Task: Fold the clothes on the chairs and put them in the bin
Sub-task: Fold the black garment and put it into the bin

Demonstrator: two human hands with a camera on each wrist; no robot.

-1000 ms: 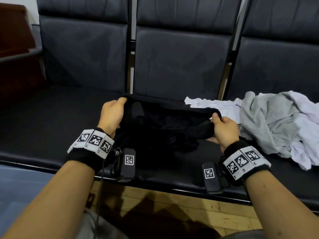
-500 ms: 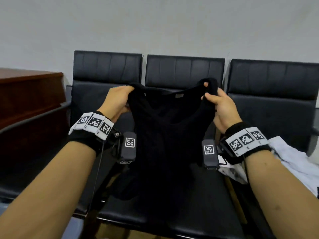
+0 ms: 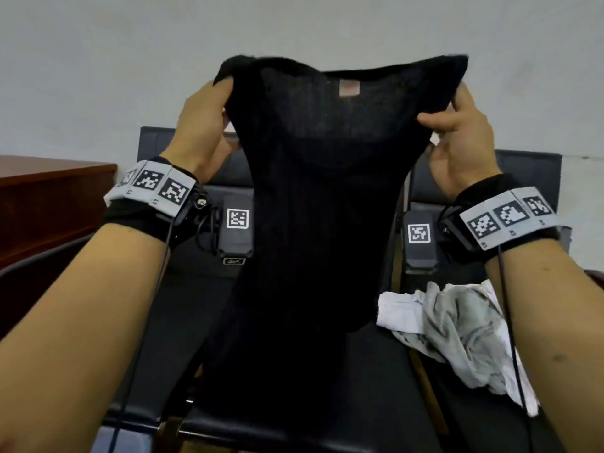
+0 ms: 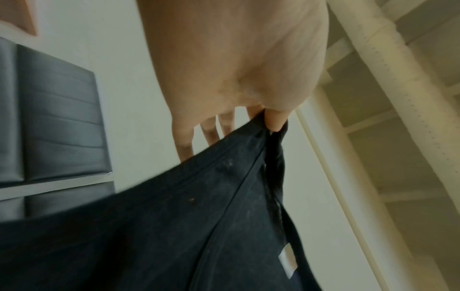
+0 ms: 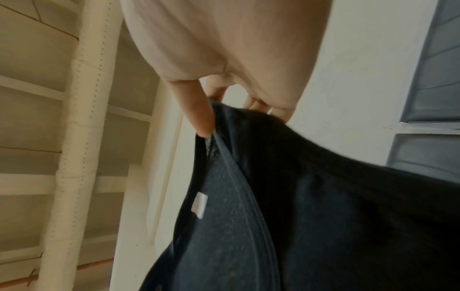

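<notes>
From the head view, the black knit top (image 3: 313, 223), which a second earlier lay bunched on the chairs (image 3: 376, 387), had been lifted high and hung full length, so folding could begin. The left hand (image 3: 202, 125) and right hand (image 3: 464, 138) pinched its shoulders. Crumpled grey and white clothes (image 3: 457, 335) waited on the right seat; no bin showed.

In the left wrist view, thumb and fingers (image 4: 273, 122) clamped a ribbed seam.

The right wrist view showed the thumb pressing soft, limp cloth beside a pale label (image 5: 200, 204).

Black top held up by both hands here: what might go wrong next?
The left hand and right hand only pinch the black top at its upper corners, so one corner may slip. Its hanging hem may bunch on the chair seat, or drag across the white and grey clothes beside it.
</notes>
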